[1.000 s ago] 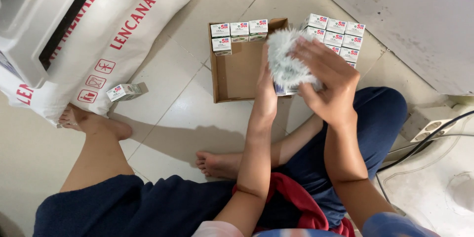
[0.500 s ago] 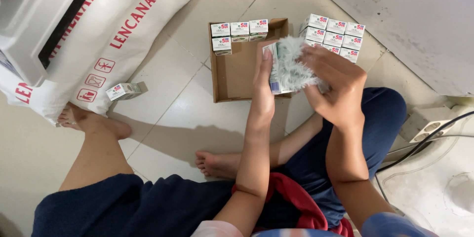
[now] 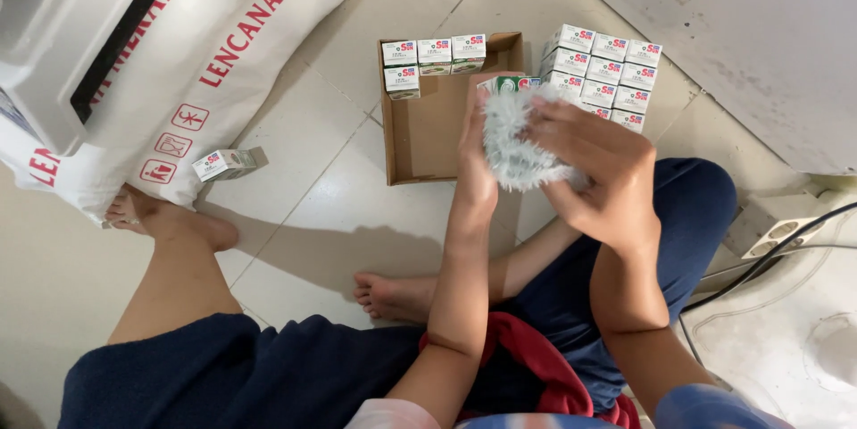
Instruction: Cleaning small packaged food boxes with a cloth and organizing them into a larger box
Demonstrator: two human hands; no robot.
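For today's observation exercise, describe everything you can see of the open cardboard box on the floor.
The cardboard box is a shallow, brown, open-topped tray of plain card, lying flat on the pale tiled floor. Four small white cartons stand along its far wall, three in a row and one in front at the left; the rest of its bottom is bare. The left hand covers part of its right wall. A stack of similar cartons stands just right of it.
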